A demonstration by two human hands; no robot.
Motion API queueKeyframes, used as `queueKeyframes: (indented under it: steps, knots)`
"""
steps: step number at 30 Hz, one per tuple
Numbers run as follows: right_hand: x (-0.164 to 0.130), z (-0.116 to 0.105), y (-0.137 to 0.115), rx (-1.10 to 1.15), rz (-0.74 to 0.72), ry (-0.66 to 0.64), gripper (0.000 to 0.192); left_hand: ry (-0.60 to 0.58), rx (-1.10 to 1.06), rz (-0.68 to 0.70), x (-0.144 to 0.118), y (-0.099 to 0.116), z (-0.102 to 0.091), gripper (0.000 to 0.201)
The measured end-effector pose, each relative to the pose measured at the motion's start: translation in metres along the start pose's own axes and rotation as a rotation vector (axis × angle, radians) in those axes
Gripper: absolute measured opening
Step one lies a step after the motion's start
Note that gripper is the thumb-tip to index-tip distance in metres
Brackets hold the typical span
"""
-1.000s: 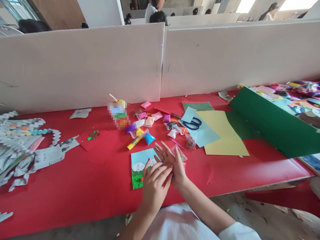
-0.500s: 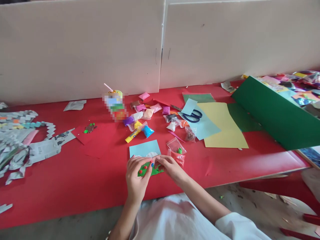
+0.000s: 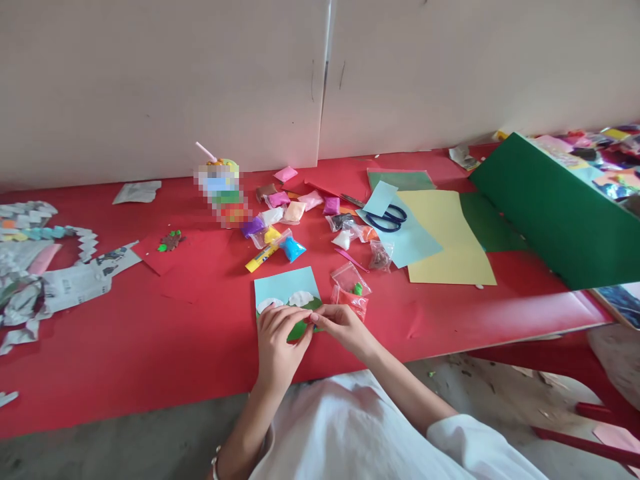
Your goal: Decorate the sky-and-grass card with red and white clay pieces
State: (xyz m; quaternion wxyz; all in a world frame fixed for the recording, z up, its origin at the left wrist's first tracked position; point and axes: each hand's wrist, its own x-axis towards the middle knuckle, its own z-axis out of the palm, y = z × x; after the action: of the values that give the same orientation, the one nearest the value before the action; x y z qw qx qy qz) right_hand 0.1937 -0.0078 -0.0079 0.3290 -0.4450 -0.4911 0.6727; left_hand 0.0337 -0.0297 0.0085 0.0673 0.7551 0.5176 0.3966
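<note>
Clay picture card [image 3: 287, 288], light blue with white and green clay, lies low centre on red table [image 3: 150, 333]. Left hand [image 3: 277, 343] and right hand [image 3: 345, 328] rest on its lower edge, fingertips pinched narrowly together; any held piece too small to tell.

Matt red table covering [image 3: 150, 347], creased near front edge. On it, pale blue paper card [image 3: 285, 287] with soft, doughy white and green clay. Right of card, clear glossy plastic bags [image 3: 350, 288]. Beyond bags, smooth matt paper sheets [image 3: 445, 240] and scissors [image 3: 387, 217], dark plastic handles. Far left of card, crumpled newsprint [image 3: 60, 283]. Behind table, matt white board [image 3: 160, 87], scuffed.
</note>
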Motion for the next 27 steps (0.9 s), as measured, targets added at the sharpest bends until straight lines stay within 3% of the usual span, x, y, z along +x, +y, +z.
queueKeyframes:
  steps: [7, 12, 16, 20, 23, 27]
  knots:
    - [-0.006, -0.002, 0.003, -0.403, -0.136, 0.093, 0.046, 0.01, 0.033, -0.045, -0.015, -0.008, 0.007, 0.008]
    - [-0.013, -0.007, 0.015, -0.745, -0.373, 0.249, 0.031, -0.071, 0.157, -0.12, -0.027, -0.017, 0.018, 0.01]
    - [-0.016, -0.009, 0.029, -0.863, -0.533, 0.24, 0.033, -0.117, 0.191, -0.13, -0.031, -0.018, 0.025, 0.009]
    - [-0.019, -0.007, 0.037, -0.978, -0.599, 0.186, 0.039, -0.144, 0.206, -0.147, -0.033, -0.016, 0.025, 0.014]
    - [-0.022, -0.006, 0.041, -1.065, -0.599, 0.153, 0.047, -0.1, 0.237, -0.16, -0.025, -0.026, 0.016, 0.025]
    - [-0.026, -0.003, 0.046, -1.226, -0.592, 0.144, 0.056, 0.058, 0.311, -0.229, 0.014, -0.065, -0.007, 0.033]
